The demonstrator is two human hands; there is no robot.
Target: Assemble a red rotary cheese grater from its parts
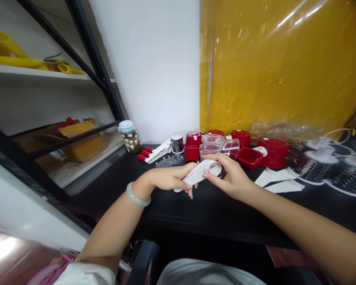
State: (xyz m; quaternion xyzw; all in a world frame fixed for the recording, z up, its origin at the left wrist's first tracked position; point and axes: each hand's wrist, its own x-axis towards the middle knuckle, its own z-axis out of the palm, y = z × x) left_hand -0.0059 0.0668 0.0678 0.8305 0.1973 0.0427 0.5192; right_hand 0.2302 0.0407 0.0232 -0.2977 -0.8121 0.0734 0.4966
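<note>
White part [198, 174] — partly hidden by fingers [181, 183]; yellow sheet [284, 71] — cropped.

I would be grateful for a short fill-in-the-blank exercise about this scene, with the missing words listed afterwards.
1. The left hand and right hand hold a ____-coloured plastic handle part.
2. A pale bangle circles the person's ____ wrist.
3. The patterned bottle has a light ____ lid.
4. The large perforated grater drums stand towards the picture's ____ edge.

Missing words: white; left; blue; right.
</note>
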